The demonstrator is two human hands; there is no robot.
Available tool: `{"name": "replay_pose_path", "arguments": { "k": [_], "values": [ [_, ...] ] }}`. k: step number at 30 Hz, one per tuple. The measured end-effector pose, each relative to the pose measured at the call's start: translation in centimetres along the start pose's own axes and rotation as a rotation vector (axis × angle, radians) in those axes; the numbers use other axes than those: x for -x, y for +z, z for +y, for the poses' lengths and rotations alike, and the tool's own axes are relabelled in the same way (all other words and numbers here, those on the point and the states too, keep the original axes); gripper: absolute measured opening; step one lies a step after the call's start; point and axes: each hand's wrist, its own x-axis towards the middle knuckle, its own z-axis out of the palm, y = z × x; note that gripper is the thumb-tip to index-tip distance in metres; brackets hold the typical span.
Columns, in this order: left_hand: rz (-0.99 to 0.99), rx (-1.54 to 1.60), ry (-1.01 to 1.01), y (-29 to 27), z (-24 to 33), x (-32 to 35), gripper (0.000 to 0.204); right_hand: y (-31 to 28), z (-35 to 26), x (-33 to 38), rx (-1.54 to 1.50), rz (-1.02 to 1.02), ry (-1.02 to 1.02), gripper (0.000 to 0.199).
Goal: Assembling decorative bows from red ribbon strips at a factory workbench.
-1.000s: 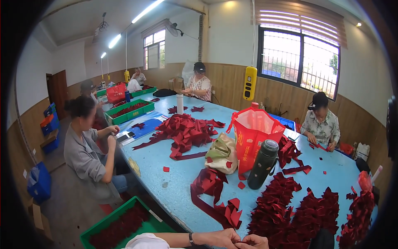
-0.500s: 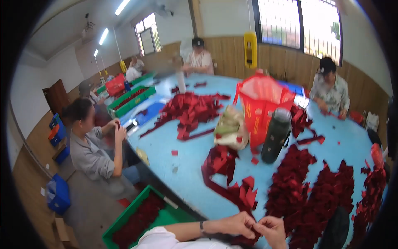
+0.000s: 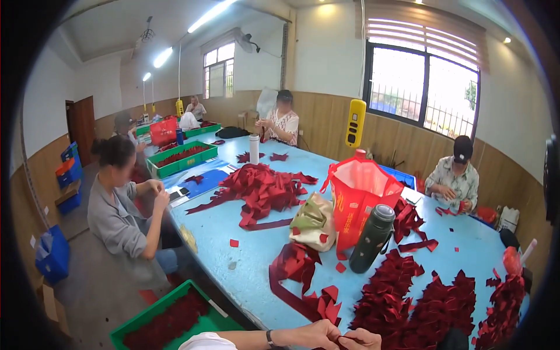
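At the lower edge, my left hand (image 3: 318,336) and my right hand (image 3: 363,339) meet with fingers pinched together. A small bit of dark red ribbon (image 3: 348,337) shows between the fingertips; the rest is hidden by the fingers and cut off by the picture's edge. Just beyond my hands lies a loose heap of red ribbon (image 3: 322,304), with a long strip running back to another ribbon bundle (image 3: 293,263). To the right of my hands, folded dark red ribbon pieces (image 3: 385,291) lie in a dense row, with a similar row (image 3: 444,306) beside it.
A dark green flask (image 3: 371,239), a red bag (image 3: 357,195) and a pale green-and-cream bag (image 3: 314,223) stand on the blue table (image 3: 233,262). Left and below it sits a green crate (image 3: 189,287) of ribbon pieces. Co-workers sit around the table; a yellow device (image 3: 355,122) hangs above.
The view has tilted upward, so the table and my hands sit lower in the picture. My hands stay together, and dark red ribbon now shows between the fingertips.
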Motion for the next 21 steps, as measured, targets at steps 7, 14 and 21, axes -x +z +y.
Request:
{"name": "replay_pose_path", "arguments": {
  "k": [7,14,21],
  "values": [
    [-0.064,-0.071,-0.042,-1.9,-0.8,-1.2,0.014,0.4,0.9,-1.1,-0.247,0.056,0.336,0.006],
    [-0.027,-0.025,-0.088,-3.0,-1.9,-1.7,0.015,-0.1,2.1,-1.0,-0.348,0.053,0.343,0.011],
    [0.058,0.016,-0.025,-1.9,-1.1,-1.2,0.019,-0.1,2.0,-0.4,-0.354,0.099,0.376,0.012]
  ]
}}
